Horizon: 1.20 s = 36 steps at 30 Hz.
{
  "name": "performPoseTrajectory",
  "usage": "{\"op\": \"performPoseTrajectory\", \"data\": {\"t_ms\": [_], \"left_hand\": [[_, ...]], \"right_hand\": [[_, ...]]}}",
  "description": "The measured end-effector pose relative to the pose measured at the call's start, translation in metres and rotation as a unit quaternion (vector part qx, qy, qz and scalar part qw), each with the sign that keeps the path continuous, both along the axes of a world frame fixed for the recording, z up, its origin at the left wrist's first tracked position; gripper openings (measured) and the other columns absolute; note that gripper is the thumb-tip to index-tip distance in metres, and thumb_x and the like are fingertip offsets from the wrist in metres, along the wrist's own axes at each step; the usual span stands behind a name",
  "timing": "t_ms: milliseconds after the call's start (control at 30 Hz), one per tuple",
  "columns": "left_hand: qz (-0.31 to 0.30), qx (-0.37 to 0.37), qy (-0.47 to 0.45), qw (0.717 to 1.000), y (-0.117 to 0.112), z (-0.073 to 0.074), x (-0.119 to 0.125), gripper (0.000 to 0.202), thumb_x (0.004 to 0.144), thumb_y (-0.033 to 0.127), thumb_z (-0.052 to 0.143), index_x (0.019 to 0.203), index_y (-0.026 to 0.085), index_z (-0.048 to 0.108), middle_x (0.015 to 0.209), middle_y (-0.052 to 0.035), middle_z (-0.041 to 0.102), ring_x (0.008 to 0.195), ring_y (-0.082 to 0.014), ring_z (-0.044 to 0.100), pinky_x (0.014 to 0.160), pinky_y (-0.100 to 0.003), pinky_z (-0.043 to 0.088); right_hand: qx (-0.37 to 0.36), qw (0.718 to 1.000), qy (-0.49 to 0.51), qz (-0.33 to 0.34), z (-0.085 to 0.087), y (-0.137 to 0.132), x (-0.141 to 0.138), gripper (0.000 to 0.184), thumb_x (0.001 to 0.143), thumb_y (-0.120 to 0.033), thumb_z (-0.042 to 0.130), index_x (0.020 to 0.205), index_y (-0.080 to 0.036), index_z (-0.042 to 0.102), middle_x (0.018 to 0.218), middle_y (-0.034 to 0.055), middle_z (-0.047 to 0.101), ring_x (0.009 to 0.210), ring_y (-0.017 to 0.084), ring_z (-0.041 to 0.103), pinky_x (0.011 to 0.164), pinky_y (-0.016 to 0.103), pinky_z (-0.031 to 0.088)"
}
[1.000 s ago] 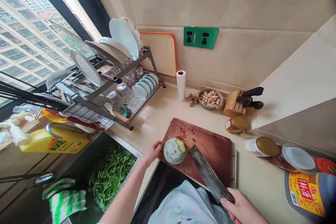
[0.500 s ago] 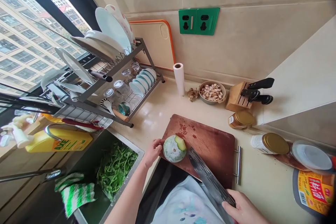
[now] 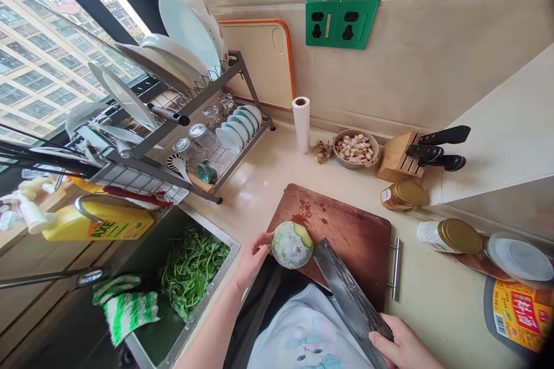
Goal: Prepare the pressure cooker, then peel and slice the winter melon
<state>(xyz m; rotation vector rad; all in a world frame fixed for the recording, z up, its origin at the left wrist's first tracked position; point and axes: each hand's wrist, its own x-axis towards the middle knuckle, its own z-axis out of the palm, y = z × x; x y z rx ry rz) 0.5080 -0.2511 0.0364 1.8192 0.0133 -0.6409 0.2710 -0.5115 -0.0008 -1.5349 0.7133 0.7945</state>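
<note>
A small round winter melon, pale green with a whitish bloom, rests at the left front of the brown cutting board. A peeled light-green patch shows on its upper right. My left hand grips the melon from the left; its far fingers are hidden behind the rind. In my right hand is a large dark-bladed kitchen knife, held by the handle at the lower right. The blade slants across the board's front edge, its tip just right of the melon and seemingly apart from it.
Leafy greens fill part of the sink at left. A dish rack stands behind it. Along the wall are a paper roll, a bowl of garlic cloves and a knife block. Jars line the right side.
The melon has rolled slightly to the right under my left hand, so its stem spot and peeled patch sit further right. The knife stays beside it. The view has shifted a little.
</note>
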Motion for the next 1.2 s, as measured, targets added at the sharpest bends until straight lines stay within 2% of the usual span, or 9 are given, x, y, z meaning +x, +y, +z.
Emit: {"op": "performPoseTrajectory", "data": {"t_ms": [167,333,567,700,800,900,1000,1100,1200], "left_hand": [[-0.054,0.100,-0.158,0.981,-0.008,0.018,-0.033,0.033,0.082,0.040,0.052,0.100,0.018,0.068,0.100,-0.0111,0.067,0.095,-0.0243,0.061,0.085,-0.037,0.049],[-0.177,0.213,-0.368,0.888,-0.021,0.031,-0.062,0.032,0.083,0.028,0.054,0.112,0.020,0.064,0.098,-0.0120,0.065,0.094,-0.0263,0.057,0.081,-0.042,0.048],[-0.272,0.245,-0.447,0.817,-0.022,0.037,-0.065,0.035,0.082,0.023,0.054,0.116,0.020,0.059,0.090,-0.0110,0.064,0.087,-0.0246,0.057,0.073,-0.038,0.048],[-0.299,0.277,-0.492,0.770,-0.040,0.041,-0.069,0.043,0.078,0.022,0.056,0.121,0.020,0.058,0.090,-0.0106,0.063,0.084,-0.0246,0.056,0.075,-0.040,0.045],[-0.301,0.288,-0.529,0.740,-0.059,0.041,-0.069,0.047,0.075,0.023,0.057,0.122,0.021,0.058,0.101,-0.0124,0.064,0.096,-0.0291,0.055,0.082,-0.044,0.042],[-0.330,0.250,-0.546,0.728,-0.076,0.040,-0.069,0.045,0.073,0.022,0.057,0.118,0.021,0.060,0.125,-0.0156,0.057,0.118,-0.0365,0.046,0.091,-0.051,0.037],[-0.374,0.207,-0.541,0.724,-0.087,0.039,-0.073,0.037,0.073,0.024,0.057,0.110,0.023,0.063,0.128,-0.0141,0.056,0.122,-0.0376,0.043,0.094,-0.054,0.034],[-0.397,0.159,-0.528,0.733,-0.092,0.038,-0.075,0.029,0.077,0.027,0.057,0.105,0.025,0.064,0.121,-0.0105,0.061,0.115,-0.0326,0.049,0.095,-0.051,0.035],[-0.359,0.175,-0.510,0.762,-0.095,0.031,-0.070,0.025,0.080,0.028,0.057,0.104,0.022,0.061,0.118,-0.0122,0.060,0.112,-0.0308,0.050,0.094,-0.049,0.036]], "right_hand": [[0.007,1.000,-0.012,-0.017,0.003,0.003,0.004,0.032,0.076,-0.052,0.048,0.071,-0.022,0.039,0.042,-0.0101,0.040,0.027,0.005,0.035,0.030,0.018,0.019],[0.021,0.999,0.009,-0.040,0.013,0.008,0.017,0.027,0.075,-0.046,0.048,0.070,-0.023,0.036,0.045,-0.0101,0.043,0.029,0.006,0.035,0.029,0.018,0.027],[0.054,0.994,0.001,-0.098,0.023,0.011,0.026,0.026,0.074,-0.045,0.050,0.070,-0.023,0.036,0.046,-0.0104,0.044,0.031,0.006,0.035,0.031,0.019,0.030],[-0.001,0.993,-0.036,-0.112,0.017,0.008,0.028,0.026,0.078,-0.046,0.047,0.072,-0.023,0.036,0.048,-0.0104,0.043,0.032,0.006,0.037,0.034,0.019,0.030],[-0.077,0.993,-0.055,-0.074,0.015,0.001,0.029,0.022,0.083,-0.042,0.042,0.072,-0.023,0.037,0.048,-0.0098,0.040,0.032,0.007,0.039,0.036,0.020,0.027],[-0.180,0.979,-0.088,-0.021,0.018,-0.008,0.029,0.021,0.084,-0.040,0.041,0.071,-0.023,0.038,0.047,-0.0081,0.039,0.038,0.010,0.043,0.044,0.023,0.031],[-0.280,0.952,-0.120,0.021,0.026,-0.017,0.026,0.020,0.083,-0.038,0.042,0.071,-0.023,0.043,0.049,-0.0051,0.042,0.045,0.013,0.043,0.051,0.026,0.031],[-0.299,0.947,-0.115,0.035,0.032,-0.021,0.020,0.020,0.083,-0.037,0.041,0.070,-0.023,0.046,0.048,-0.0042,0.041,0.045,0.013,0.038,0.050,0.027,0.025],[-0.294,0.950,-0.102,0.027,0.033,-0.022,0.014,0.019,0.082,-0.036,0.041,0.069,-0.024,0.044,0.046,-0.0051,0.038,0.042,0.013,0.033,0.048,0.027,0.022]]}}
